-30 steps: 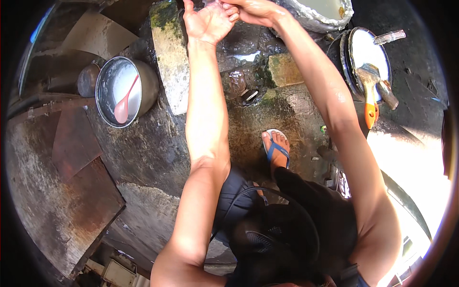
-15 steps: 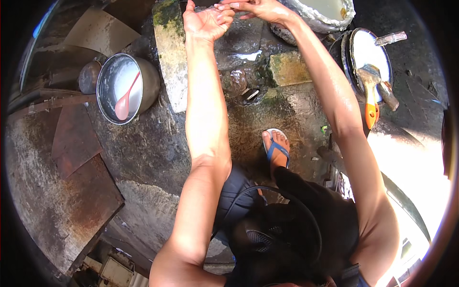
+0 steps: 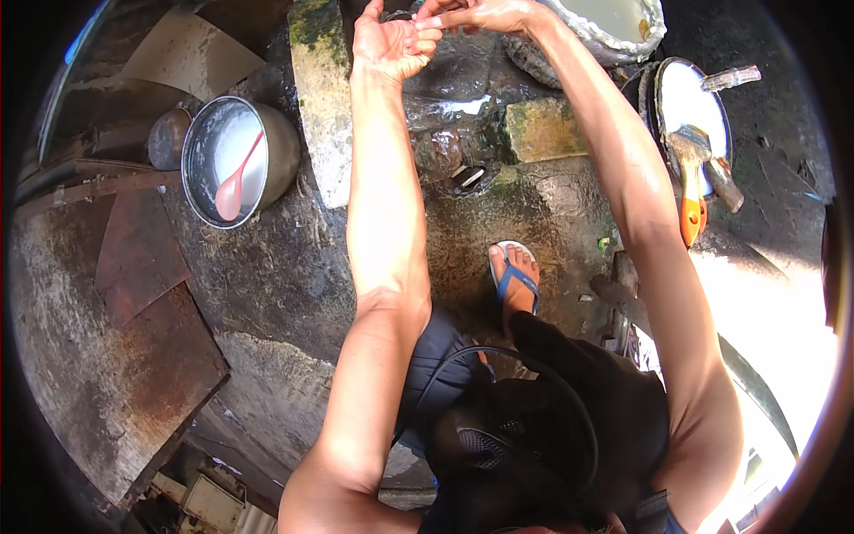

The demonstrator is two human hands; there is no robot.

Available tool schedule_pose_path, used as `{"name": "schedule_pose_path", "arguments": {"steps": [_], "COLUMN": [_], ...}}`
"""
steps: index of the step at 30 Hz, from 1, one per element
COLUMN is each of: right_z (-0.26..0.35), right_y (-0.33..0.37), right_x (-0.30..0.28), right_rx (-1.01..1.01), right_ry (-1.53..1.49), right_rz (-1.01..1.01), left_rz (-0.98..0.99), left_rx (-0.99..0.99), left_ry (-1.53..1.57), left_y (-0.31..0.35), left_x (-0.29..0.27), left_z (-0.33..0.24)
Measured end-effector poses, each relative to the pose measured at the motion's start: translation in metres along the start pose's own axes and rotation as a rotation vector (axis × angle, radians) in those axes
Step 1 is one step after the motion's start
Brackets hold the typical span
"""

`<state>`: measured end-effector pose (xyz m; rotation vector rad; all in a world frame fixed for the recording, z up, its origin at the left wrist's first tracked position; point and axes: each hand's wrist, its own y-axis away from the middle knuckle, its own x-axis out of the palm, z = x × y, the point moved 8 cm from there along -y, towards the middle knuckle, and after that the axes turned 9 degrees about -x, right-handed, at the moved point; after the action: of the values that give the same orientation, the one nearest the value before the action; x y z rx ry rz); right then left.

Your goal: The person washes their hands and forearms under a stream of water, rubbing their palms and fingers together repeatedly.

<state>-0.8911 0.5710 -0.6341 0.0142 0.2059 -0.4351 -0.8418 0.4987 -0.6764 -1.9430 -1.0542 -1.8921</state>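
At the top edge my left hand (image 3: pixel 391 46) is turned palm up, the thumb apart and the fingers loosely curled; no object shows in its palm. The bent fingers of my right hand (image 3: pixel 485 15) come in from the right and are pinched together against my left fingertips. Whatever lies between them, if anything, is too small to make out. Below the hands are wet dark ground and a pale mossy slab (image 3: pixel 320 98). To the right of my right wrist stands a large bucket (image 3: pixel 645 44) with a crusted white rim and pale liquid inside.
On the left a metal pot (image 3: pixel 280 160) holds whitish liquid and a pink spoon (image 3: pixel 229 191). At right, a brush (image 3: pixel 690 187) with an orange handle rests across a container of white stuff (image 3: pixel 689 89). My sandalled foot (image 3: pixel 514 276) stands on the wet floor, near a mossy block (image 3: pixel 543 131).
Both hands have shifted slightly down and right in the picture, still touching. My right fingers have bent more against the left fingertips. The surroundings have moved only a little in the view.
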Motion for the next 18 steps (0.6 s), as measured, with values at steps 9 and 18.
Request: {"name": "schedule_pose_path", "arguments": {"steps": [9,18], "right_z": [-0.007,-0.008], "right_y": [-0.002,0.005], "right_x": [0.000,-0.018], "right_rx": [0.053,0.004], "right_ry": [-0.094,-0.273], "right_rz": [-0.236,-0.254], "left_rz": [-0.169,-0.011], "left_rx": [0.311,0.261], "left_ry": [0.146,0.238], "left_y": [0.007,-0.005], "left_x": [-0.025,-0.006], "left_z": [-0.024,-0.023]}}
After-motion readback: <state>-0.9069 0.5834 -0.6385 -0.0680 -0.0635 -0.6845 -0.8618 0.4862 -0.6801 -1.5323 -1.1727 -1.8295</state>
